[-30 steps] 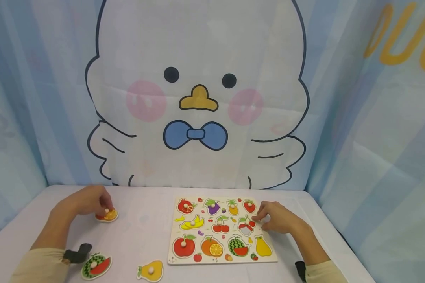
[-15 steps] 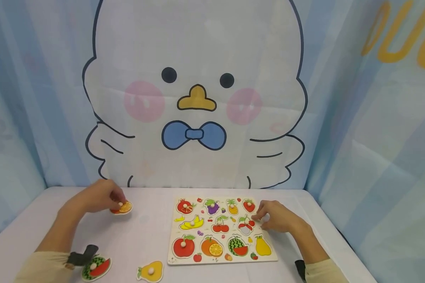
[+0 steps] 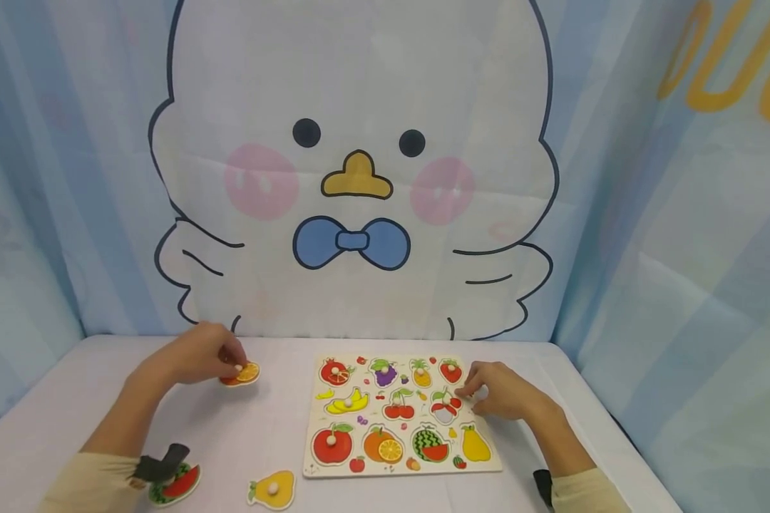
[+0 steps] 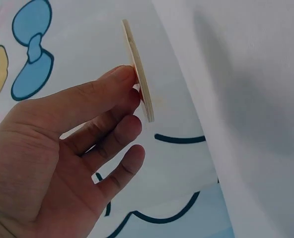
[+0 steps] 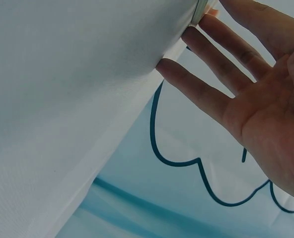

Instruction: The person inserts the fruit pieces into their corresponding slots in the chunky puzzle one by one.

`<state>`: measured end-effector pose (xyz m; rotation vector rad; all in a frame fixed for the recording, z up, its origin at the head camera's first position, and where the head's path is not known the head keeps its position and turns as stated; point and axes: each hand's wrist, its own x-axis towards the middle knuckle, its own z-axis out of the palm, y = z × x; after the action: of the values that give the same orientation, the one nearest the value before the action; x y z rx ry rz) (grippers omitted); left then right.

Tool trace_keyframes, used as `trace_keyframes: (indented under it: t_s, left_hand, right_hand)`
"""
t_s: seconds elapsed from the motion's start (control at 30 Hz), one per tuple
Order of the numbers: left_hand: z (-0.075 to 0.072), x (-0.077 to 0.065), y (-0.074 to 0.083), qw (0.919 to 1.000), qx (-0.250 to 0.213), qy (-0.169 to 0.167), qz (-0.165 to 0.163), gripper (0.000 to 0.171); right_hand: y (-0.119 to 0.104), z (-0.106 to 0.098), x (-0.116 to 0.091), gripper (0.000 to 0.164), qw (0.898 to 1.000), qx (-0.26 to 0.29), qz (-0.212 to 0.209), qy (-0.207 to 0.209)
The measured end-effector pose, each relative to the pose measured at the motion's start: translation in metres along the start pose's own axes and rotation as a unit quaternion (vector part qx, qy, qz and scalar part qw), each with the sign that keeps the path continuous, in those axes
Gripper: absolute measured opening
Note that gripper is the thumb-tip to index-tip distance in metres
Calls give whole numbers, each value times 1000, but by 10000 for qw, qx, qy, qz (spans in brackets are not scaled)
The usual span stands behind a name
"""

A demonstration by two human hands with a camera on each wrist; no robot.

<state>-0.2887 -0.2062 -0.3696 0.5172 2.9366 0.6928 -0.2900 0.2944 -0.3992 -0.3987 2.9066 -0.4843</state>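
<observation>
My left hand (image 3: 202, 356) pinches a puzzle piece with an orange on it (image 3: 249, 372) by its small knob, off the table at left. The left wrist view shows the thin wooden piece (image 4: 139, 74) edge-on at the thumb and index fingertips; the other fingers are bent loosely. My right hand (image 3: 503, 392) touches the right edge of the fruit puzzle board (image 3: 316, 427). Its fingers (image 5: 201, 94) look mostly straight in the right wrist view, with the tips at the board's edge and the tabletop. The board's bottom row shows an orange, a watermelon and a pear without knobs.
A pear piece (image 3: 272, 490) lies left of the board, near the front. Further left is a watermelon piece (image 3: 181, 486), partly covered by the black strap (image 3: 160, 464) at my left wrist. A patterned curtain (image 3: 359, 299) hangs behind the white table (image 3: 282, 406).
My left hand has lifted the orange piece and carried it to the right and slightly back. My right hand stays on the board's edge.
</observation>
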Motion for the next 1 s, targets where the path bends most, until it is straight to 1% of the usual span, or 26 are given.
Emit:
trace_keyframes:
  t_s: [0.13,0.23,0.47,0.63,0.67,0.83,1.0]
  left_hand:
    - [2,0,11,9998,19,-14,174,9]
    - [3,0,23,9996,23,-30,279,9]
    - [5,5,56,9980,133,-12,613,10]
    - [12,10,76,9962,193,-14,853,10]
    - [14,11,80,9961,196,-26,860,11]
    - [23,18,94,9940,297,-123,1044,11]
    - [29,24,108,9929,300,-273,1122,11]
  right_hand:
    - [1,1,1,30,9999,-5,-113,-44]
    - [0,0,2,31,9997,-46,-241,-44]
    - [-1,0,2,31,9998,-40,-176,16]
    - [0,1,2,31,9998,-52,-167,14]
    - [0,1,2,31,9998,-45,-172,-3]
    - [0,0,2,31,9997,-25,-221,-57]
    - [0,0,0,31,9998,-102,-182,17]
